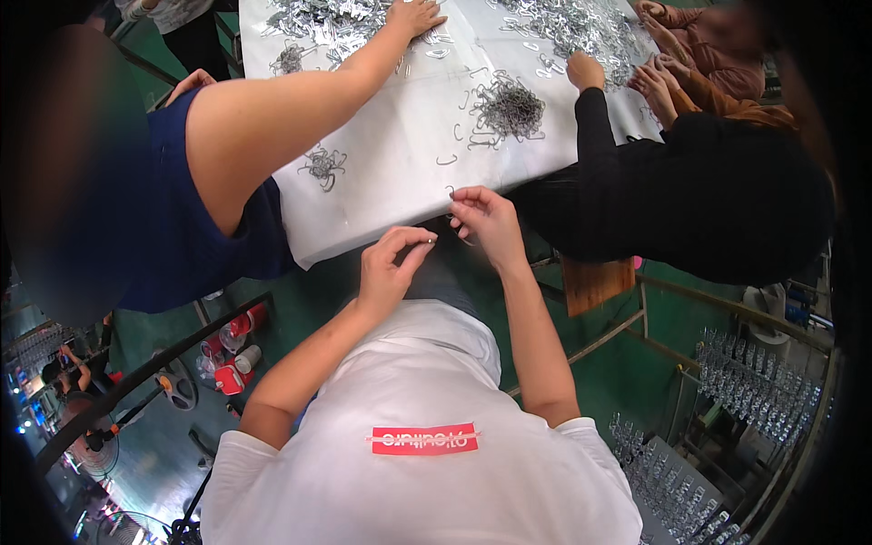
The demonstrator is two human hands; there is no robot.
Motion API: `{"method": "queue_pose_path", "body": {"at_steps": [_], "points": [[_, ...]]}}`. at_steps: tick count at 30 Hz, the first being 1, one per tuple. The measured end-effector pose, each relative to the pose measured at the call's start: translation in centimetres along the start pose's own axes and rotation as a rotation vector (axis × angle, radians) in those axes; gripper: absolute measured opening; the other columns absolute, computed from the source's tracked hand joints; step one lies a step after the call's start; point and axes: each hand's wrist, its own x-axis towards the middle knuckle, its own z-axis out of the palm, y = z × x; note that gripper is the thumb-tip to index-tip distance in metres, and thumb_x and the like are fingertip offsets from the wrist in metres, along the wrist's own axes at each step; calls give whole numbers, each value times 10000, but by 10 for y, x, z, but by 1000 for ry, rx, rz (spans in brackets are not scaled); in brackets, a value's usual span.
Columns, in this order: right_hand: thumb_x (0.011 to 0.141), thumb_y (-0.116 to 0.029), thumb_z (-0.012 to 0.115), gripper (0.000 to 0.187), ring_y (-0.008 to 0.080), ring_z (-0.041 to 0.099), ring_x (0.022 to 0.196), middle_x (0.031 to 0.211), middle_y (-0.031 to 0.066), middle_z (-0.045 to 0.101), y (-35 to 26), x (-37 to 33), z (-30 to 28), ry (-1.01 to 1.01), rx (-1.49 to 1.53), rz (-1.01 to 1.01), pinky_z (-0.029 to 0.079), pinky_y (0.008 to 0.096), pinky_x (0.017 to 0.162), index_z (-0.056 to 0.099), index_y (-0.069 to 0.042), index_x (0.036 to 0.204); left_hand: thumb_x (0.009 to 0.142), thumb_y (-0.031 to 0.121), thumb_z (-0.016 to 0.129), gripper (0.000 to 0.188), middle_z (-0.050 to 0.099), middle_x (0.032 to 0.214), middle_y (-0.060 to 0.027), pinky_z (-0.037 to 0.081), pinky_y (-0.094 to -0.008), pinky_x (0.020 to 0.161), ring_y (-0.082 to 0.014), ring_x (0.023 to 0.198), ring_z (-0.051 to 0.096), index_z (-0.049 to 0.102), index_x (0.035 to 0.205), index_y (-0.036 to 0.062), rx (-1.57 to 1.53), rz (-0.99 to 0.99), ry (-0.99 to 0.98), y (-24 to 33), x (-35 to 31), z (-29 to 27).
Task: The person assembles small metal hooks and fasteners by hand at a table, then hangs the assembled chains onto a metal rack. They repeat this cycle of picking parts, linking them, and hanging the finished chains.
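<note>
My left hand [386,268] is just off the table's near edge, thumb and forefinger pinched on a small shiny metal piece [431,240] that the fingers mostly hide. To its right, my right hand [490,227] pinches a thin bent wire hook [450,190], its curved tip poking up past the fingertips. The hands are close together but apart. Beyond them on the white-covered table [381,195] lie a loose wire hook [446,161], a tangled heap of dark wire hooks [510,109] and a smaller heap [324,166] to the left.
A person in navy [213,227] at left reaches over the table to a pile of shiny metal pieces [336,16]. At right a person in black [672,200] reaches toward another pile [581,32]. Racks of hanging metal parts [758,372] stand lower right, a wooden stool [598,283] nearer.
</note>
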Motion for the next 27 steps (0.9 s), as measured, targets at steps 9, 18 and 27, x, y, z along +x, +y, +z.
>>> {"method": "queue_pose_path", "body": {"at_steps": [9,18,27], "points": [[855,-75,677,90,76,546,752,951,28,619,0,-77,31,125,252,-50,419,207,600,638,-10,902,830,-3,660,156,678,891,-53,490,-237,705,-114,794,621,684,981,25,17,65,-24,9,-9,3],[842,0,662,51,99,522,890,997,21,540,24,-82,49,364,175,-321,440,234,766,621,-8,872,815,-13,666,208,689,924,-88,514,-261,739,-149,821,659,668,1021,14,29,148,-24,13,-14,13],[762,96,683,164,164,527,908,1013,73,499,28,-80,39,408,80,-534,457,264,791,606,-22,846,843,-14,593,280,640,1076,-144,474,-357,884,-301,1021,603,608,1120,24,240,348,9,-18,47,3]]}}
